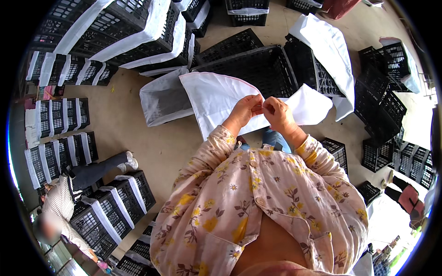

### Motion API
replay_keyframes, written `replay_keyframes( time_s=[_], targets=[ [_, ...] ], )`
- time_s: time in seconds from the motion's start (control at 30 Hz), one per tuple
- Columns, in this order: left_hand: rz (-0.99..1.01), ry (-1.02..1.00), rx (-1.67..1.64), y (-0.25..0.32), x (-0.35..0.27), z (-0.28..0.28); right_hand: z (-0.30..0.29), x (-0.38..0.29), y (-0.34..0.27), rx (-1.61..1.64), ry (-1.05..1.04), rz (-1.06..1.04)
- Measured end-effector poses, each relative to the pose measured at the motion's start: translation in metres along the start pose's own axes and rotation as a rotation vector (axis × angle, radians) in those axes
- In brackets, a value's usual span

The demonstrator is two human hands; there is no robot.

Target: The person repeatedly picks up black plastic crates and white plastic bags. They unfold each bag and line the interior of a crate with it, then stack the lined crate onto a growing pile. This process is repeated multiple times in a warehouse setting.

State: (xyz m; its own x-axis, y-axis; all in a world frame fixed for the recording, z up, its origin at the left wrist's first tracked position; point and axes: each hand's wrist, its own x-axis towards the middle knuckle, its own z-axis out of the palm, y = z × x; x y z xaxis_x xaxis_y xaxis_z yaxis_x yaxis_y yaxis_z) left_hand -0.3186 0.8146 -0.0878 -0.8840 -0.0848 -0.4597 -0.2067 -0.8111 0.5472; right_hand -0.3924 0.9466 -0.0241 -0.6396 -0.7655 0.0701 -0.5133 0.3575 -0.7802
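Close together in front of my body, my left hand (246, 108) and my right hand (279, 113) pinch the pink-stitched edge of a white fabric liner (221, 100). The liner spreads out to the left of my hands, and more white fabric (309, 106) sticks out to the right. Behind it lies a black plastic crate (255, 69) with its open top showing, partly covered by the fabric. To the left sits a crate lined with white fabric (165, 100). My fingertips hide the exact spot they grip.
Tall stacks of black crates with white folded rims (127, 34) rise at the upper left. White fabric sheets (328, 51) drape over a crate on the right. More black crates (376, 100) stand farther right. A person in a striped top (58, 200) is beside stacked crates (110, 210) at lower left.
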Motion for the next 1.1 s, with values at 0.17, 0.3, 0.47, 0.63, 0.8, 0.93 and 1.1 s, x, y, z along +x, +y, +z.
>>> replay_keyframes(
  time_s=[0.17, 0.3, 0.47, 0.63, 0.8, 0.93, 1.1],
  targets=[
    [0.065, 0.026, 0.100, 0.004, -0.025, 0.001, 0.007, -0.010, -0.024, 0.248, -0.061, 0.252],
    [0.100, -0.018, 0.153, 0.014, -0.044, 0.000, 0.014, -0.011, -0.024, 0.429, -0.112, 0.329],
    [0.119, -0.013, 0.253, 0.023, -0.058, -0.004, 0.015, -0.013, -0.040, 0.612, -0.199, 0.395],
    [0.138, -0.013, 0.184, 0.013, -0.065, -0.007, 0.018, -0.015, -0.041, 0.707, -0.227, 0.463],
    [0.184, 0.019, 0.127, 0.004, -0.069, -0.009, 0.021, -0.017, -0.038, 0.991, -0.285, 0.554],
    [0.231, 0.010, 0.072, -0.005, -0.074, -0.008, 0.023, -0.024, -0.034, 1.165, -0.294, 0.595],
    [0.284, 0.061, 0.121, -0.011, -0.077, -0.003, 0.027, -0.034, -0.030, 1.066, -0.223, 0.535]
  ],
)
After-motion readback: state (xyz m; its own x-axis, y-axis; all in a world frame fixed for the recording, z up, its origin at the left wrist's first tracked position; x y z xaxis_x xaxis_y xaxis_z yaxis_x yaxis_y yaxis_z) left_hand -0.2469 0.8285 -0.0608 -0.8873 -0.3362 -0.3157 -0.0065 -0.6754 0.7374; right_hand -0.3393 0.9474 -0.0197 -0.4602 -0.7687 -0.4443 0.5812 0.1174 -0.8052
